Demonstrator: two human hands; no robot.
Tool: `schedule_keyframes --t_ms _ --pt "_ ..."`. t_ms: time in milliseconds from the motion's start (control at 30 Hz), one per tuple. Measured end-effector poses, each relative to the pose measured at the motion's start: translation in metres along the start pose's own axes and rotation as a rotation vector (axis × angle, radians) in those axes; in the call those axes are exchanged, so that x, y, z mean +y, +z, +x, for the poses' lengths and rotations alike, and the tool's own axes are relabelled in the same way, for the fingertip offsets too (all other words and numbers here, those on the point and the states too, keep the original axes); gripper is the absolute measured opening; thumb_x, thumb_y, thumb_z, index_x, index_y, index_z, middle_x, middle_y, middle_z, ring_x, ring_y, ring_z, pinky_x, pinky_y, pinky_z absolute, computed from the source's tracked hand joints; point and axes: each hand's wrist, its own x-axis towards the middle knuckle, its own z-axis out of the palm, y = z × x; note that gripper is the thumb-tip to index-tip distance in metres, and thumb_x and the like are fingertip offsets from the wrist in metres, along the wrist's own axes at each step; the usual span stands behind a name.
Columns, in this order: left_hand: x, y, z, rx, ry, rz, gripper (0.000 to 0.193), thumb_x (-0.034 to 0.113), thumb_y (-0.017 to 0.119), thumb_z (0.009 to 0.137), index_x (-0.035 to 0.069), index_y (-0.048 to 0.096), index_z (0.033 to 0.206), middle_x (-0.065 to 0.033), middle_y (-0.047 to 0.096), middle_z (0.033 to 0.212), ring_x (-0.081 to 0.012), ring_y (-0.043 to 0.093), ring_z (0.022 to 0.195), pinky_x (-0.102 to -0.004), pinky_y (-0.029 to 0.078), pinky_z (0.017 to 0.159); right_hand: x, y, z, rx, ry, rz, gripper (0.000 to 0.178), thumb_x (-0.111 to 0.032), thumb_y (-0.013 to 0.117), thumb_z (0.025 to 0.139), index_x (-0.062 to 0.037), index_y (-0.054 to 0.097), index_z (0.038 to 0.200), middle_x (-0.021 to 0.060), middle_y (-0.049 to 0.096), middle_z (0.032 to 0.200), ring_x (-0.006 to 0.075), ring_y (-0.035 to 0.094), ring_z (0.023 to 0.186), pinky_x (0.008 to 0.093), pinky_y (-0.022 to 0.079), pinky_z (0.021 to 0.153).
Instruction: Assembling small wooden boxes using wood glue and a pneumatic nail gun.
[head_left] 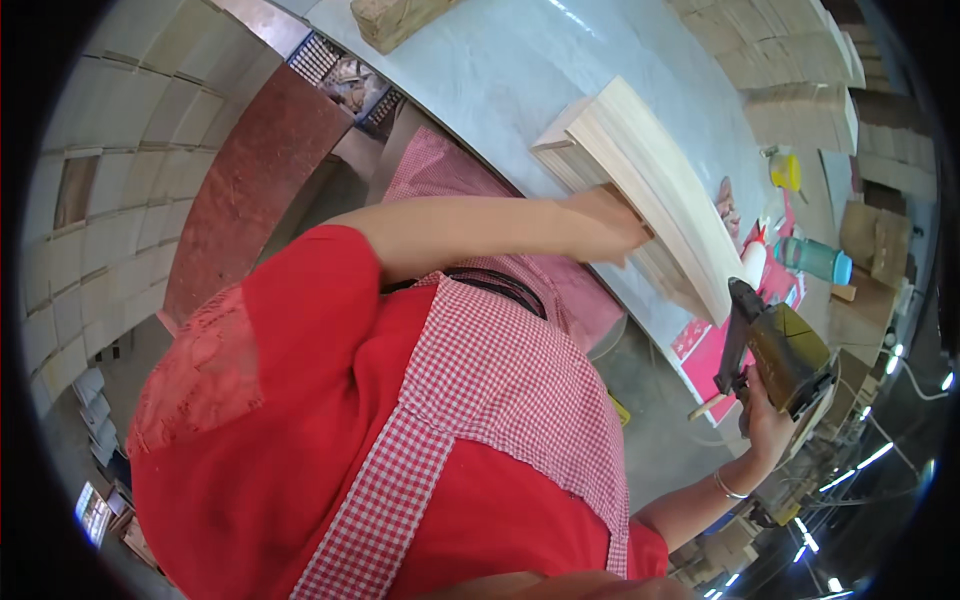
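Observation:
A pale wooden box (650, 185), made of thin boards, stands tilted on the blue-grey worktable. My left hand (608, 225) reaches to its near side and grips it; some of its fingers are hidden behind the wood. In my right hand (768, 422) is a nail gun (785, 350), dark with a brownish body, my fingers wrapped round its handle. The gun's nose lies against the box's right end, or very close to it; I cannot tell whether it touches.
A wooden block (395, 18) lies at the worktable's (480, 75) far left. Beyond the box are a white glue bottle (754, 262), a teal bottle (815, 260) and a yellow cup (786, 172). Stacked wooden pieces (130, 180) rise at left; more boards (800, 118) stand at far right.

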Motion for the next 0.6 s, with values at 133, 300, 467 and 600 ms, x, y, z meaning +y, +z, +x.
schedule_keyframes --t_ms 133,300,467,600 --pt "0.001 -0.087 -0.059 -0.007 -0.062 -0.809 0.030 0.021 0.072 0.082 0.000 0.065 0.102 -0.0076 0.067 0.090 -0.0191 0.064 0.078 -0.0301 0.050 0.069 -0.026 0.004 0.005 0.027 -0.087 -0.064 0.036 -0.016 0.078 0.081 0.0006 0.064 0.110 0.0035 0.065 0.086 0.0065 0.055 0.060 0.0219 0.041 0.049" --pt "-0.094 -0.143 -0.081 0.483 -0.236 -1.256 0.034 0.026 0.057 0.095 0.003 0.061 0.120 0.0011 0.062 0.110 -0.0033 0.049 0.063 -0.0180 0.039 0.056 -0.071 0.010 0.028 -0.122 -0.076 -0.157 0.070 -0.011 0.086 0.072 0.0031 0.048 0.128 0.0127 0.061 0.118 0.0201 0.060 0.105 0.0335 0.049 0.091" --pt "-0.131 -0.119 -0.032 0.088 -0.394 -1.422 0.035 0.030 0.059 0.096 0.002 0.059 0.117 0.0013 0.058 0.108 -0.0032 0.046 0.060 -0.0170 0.038 0.055 -0.117 0.036 0.046 -0.236 -0.335 -0.182 0.044 -0.012 0.080 0.079 0.0040 0.060 0.115 0.0099 0.066 0.109 0.0172 0.062 0.099 0.0300 0.050 0.085" --pt "-0.149 -0.106 -0.006 -0.258 -0.349 -1.555 0.024 0.032 0.063 0.094 0.007 0.065 0.093 0.0050 0.057 0.082 -0.0027 0.042 0.054 -0.0152 0.035 0.050 -0.145 0.045 0.055 -0.348 -0.295 -0.090 0.048 -0.009 0.082 0.077 0.0052 0.058 0.116 0.0105 0.066 0.109 0.0187 0.063 0.096 0.0310 0.051 0.084"
